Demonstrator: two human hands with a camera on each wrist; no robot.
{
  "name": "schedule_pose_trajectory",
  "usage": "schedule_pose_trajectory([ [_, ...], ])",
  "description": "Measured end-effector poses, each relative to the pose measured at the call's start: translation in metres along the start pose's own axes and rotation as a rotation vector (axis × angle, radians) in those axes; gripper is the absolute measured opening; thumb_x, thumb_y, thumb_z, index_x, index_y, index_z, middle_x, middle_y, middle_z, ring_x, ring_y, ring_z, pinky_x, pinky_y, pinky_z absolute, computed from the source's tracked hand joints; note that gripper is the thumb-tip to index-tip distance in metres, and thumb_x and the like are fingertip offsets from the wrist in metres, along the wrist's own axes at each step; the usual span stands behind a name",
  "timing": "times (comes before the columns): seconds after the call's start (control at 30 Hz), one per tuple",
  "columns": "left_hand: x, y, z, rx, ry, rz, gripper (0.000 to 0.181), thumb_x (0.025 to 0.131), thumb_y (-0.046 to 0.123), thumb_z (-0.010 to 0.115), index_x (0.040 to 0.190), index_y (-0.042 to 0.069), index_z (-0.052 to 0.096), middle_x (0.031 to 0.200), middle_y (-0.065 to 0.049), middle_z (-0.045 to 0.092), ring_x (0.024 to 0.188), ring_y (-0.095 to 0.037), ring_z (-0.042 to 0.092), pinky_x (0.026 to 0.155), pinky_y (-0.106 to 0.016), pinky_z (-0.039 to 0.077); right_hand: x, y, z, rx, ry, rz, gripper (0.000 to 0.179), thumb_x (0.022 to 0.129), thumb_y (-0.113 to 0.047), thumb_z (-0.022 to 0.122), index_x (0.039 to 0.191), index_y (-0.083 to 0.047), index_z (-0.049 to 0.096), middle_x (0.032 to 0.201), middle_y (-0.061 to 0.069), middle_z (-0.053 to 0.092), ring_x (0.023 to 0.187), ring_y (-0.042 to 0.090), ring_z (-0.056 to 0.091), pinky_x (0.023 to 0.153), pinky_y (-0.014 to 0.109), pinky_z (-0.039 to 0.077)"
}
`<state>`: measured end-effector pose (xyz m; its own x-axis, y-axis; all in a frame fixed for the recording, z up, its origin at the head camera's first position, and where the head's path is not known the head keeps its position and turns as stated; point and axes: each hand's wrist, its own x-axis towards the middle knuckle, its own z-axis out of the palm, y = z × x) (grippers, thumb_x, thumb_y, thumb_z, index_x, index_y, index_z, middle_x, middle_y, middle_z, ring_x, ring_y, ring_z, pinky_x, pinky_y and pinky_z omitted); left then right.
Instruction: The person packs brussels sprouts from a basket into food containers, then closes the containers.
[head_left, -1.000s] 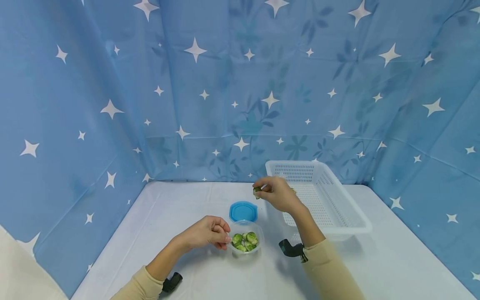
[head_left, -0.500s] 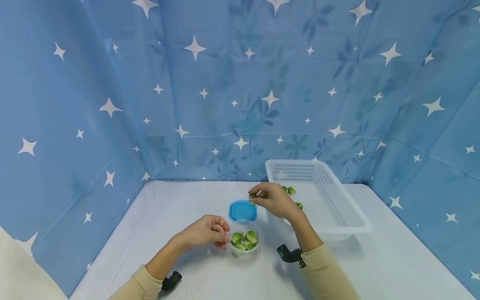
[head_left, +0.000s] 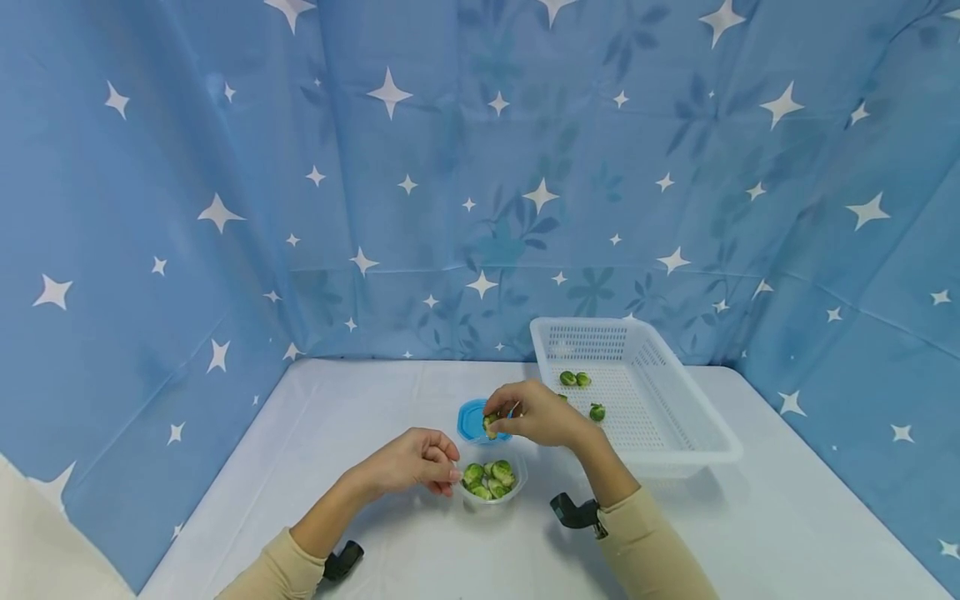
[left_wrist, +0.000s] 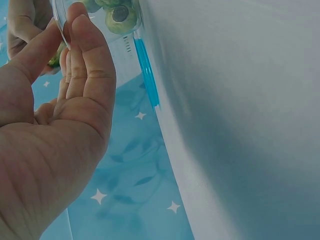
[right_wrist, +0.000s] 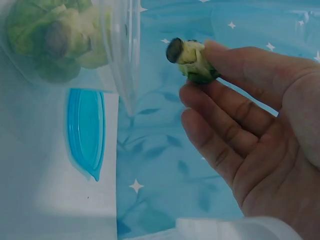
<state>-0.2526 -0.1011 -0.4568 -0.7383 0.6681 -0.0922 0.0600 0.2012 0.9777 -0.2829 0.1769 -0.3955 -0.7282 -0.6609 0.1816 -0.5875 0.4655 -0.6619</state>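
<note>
My right hand [head_left: 542, 415] pinches a Brussels sprout [right_wrist: 194, 62] between thumb and fingertips, stem end outward, just above and behind a small clear plastic container [head_left: 523, 477]. My left hand [head_left: 412, 463] holds that container's rim [left_wrist: 59, 20] between thumb and fingers, from its left side. Several Brussels sprouts [head_left: 501, 473] lie inside the container. Directly behind it a blue lid [head_left: 469, 419] lies on the table, partly covered by my right hand in the head view.
At the right stands a white perforated basket [head_left: 678, 457] with a few loose Brussels sprouts [head_left: 597, 412] on its floor; my right hand hides its near left corner. A white cloth covers the table [head_left: 367, 392]. Blue star-patterned curtains [head_left: 420, 225] enclose the back and sides.
My right hand has come from the basket's left edge toward the container, moving left and nearer with the sprout. Sprouts in the basket are now uncovered. My left hand has stayed put.
</note>
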Motion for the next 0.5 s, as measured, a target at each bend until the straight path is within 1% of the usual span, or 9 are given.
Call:
schedule_pose_trajectory([
  [0.13, 0.000, 0.000, 0.000, -0.002, -0.001, 0.000, 0.037, 0.099, 0.013, 0.071, 0.122, -0.013, 0.057, 0.099, -0.029, 0.073, 0.081, -0.022, 0.077, 0.080, -0.042, 0.065, 0.001, -0.002, 0.005, -0.039, -0.038, -0.016, 0.015, 0.094, -0.013, 0.079, 0.108, -0.008, 0.077, 0.099, -0.001, 0.077, 0.088, 0.011, 0.071, 0.077, 0.027, 0.060],
  [0.27, 0.000, 0.001, 0.000, -0.004, 0.007, -0.002, 0.037, 0.099, 0.013, 0.072, 0.121, -0.013, 0.057, 0.098, -0.028, 0.073, 0.081, -0.022, 0.077, 0.080, -0.043, 0.065, 0.002, -0.004, 0.009, -0.071, -0.056, -0.029, 0.012, 0.093, -0.010, 0.079, 0.105, -0.009, 0.078, 0.097, 0.000, 0.077, 0.085, 0.009, 0.072, 0.077, 0.025, 0.061],
  [0.5, -0.001, 0.002, 0.001, -0.003, 0.011, 0.004, 0.036, 0.099, 0.012, 0.072, 0.120, -0.012, 0.057, 0.098, -0.030, 0.071, 0.081, -0.024, 0.076, 0.079, -0.045, 0.065, 0.003, -0.011, 0.015, -0.152, -0.070, 0.002, 0.013, 0.089, -0.010, 0.083, 0.102, -0.010, 0.079, 0.094, -0.003, 0.076, 0.081, 0.003, 0.069, 0.076, 0.021, 0.060],
])
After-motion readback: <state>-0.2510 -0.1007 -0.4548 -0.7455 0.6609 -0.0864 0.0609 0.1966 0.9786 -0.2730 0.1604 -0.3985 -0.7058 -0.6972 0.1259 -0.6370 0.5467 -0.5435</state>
